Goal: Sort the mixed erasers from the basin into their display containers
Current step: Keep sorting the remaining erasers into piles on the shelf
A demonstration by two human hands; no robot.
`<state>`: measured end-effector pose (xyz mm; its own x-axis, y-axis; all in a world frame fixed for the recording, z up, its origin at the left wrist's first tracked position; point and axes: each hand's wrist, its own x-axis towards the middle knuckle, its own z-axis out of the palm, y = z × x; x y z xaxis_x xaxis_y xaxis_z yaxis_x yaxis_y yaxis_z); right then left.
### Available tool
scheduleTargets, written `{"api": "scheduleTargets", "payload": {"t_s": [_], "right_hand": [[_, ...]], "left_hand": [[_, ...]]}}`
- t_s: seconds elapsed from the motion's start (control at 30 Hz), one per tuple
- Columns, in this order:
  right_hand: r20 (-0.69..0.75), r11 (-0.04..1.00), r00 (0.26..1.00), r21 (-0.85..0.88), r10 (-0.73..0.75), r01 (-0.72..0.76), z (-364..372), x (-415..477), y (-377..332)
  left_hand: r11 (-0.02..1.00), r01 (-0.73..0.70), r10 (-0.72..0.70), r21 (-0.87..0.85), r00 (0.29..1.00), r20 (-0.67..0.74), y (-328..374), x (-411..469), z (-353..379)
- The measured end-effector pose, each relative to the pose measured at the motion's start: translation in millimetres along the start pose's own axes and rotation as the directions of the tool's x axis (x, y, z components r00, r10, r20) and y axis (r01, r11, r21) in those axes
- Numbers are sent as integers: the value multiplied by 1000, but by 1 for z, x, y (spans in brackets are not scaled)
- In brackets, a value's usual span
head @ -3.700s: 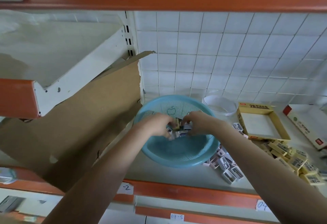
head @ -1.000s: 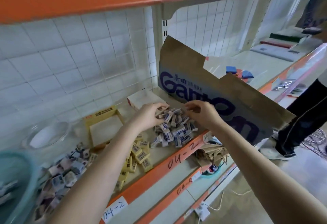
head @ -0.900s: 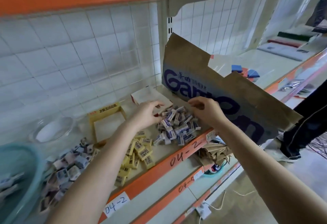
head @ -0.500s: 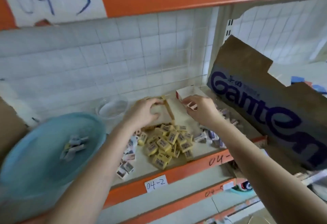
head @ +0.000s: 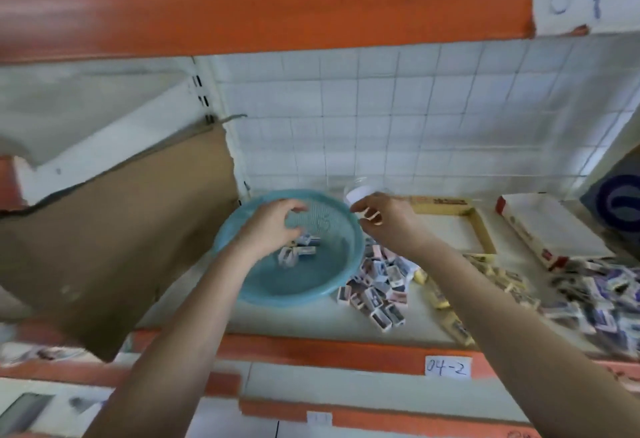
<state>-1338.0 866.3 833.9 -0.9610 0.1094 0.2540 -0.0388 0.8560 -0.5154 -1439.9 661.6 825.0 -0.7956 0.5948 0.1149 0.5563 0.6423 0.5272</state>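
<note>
A round blue basin (head: 346, 264) sits on the shelf with a few small erasers (head: 298, 252) left in its middle. My left hand (head: 270, 226) hovers inside the basin just above them, fingers loosely bent, holding nothing. My right hand (head: 388, 219) is at the basin's right rim, fingers loosely curled and empty. Right of the basin lie sorted heaps: grey-white erasers (head: 377, 285), yellow erasers (head: 436, 295) and blue-white erasers (head: 602, 299). Behind them stand an open yellow display box (head: 481, 226), a red-and-white box (head: 547, 229) and a clear round tub (head: 356, 191).
A torn brown cardboard sheet (head: 121, 229) leans at the left of the basin. Another cardboard piece with blue print (head: 620, 205) stands at the far right. The orange shelf lip (head: 311, 347) runs along the front, and an orange shelf (head: 277, 1) hangs close overhead.
My view and both hands have swung left, from the blue-white heap by the printed cardboard back to the basin. My left hand is now over the erasers in it.
</note>
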Motion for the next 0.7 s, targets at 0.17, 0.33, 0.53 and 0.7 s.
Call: {"api": "scheduleTargets", "payload": {"t_s": [0.17,0.33,0.53,0.7], "right_hand": [[72,999,997,-29,-36,38,28,21,-24],[244,984,970,-172,8,35,47,44,-40],[407,949,902,-314,142,-7,89,68,-39],[356,962,921,-268,157,-60,102,65,-30]], "left_hand": [[999,24,-25,33,1000,16,-43,-5,-15],[989,52,-72,138,987,144,-60,7,-17],[962,78,-192,261,875,445,-54,24,4],[950,77,-226,302,836,500,-57,26,13]]}}
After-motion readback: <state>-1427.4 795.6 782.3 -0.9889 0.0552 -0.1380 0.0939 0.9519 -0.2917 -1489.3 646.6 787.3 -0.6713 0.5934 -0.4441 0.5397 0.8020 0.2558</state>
